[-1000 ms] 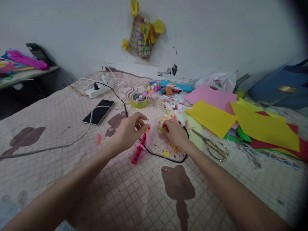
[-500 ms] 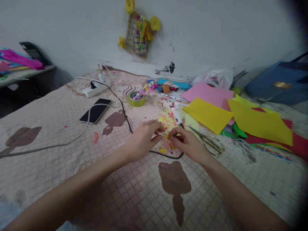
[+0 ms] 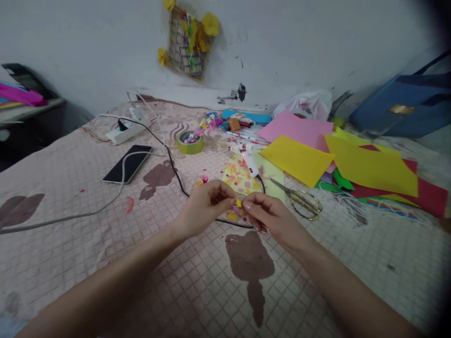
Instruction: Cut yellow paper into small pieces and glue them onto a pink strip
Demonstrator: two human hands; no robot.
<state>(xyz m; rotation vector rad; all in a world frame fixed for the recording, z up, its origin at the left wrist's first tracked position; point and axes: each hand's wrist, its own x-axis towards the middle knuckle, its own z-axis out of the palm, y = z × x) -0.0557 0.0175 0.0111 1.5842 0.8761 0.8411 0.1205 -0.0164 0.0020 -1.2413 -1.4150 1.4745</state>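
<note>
My left hand [image 3: 206,206] and my right hand [image 3: 276,216] meet just above the bed-like patterned cloth, their fingertips almost touching. Both are closed in a pinch on a small yellow paper piece [image 3: 238,203] that shows between them; its exact shape is too small to make out. Beneath and beyond the fingers, tiny pink and yellow paper bits [image 3: 234,176] are scattered over a pale yellow sheet [image 3: 278,190]. A white glue gun [image 3: 251,165] with a small red light lies on that sheet, its black cord running behind my hands. Gold-handled scissors [image 3: 305,204] rest to the right of my right hand.
A phone [image 3: 128,164], a white power strip [image 3: 127,132] and a tape roll [image 3: 190,146] with small paper flowers lie left and behind. Coloured sheets [image 3: 299,157] and white string [image 3: 352,204] spread on the right, near a blue bag [image 3: 401,105].
The view has shifted slightly, so the background sits farther left and higher. My fingers have turned, and the yellow piece between them shows more clearly.
</note>
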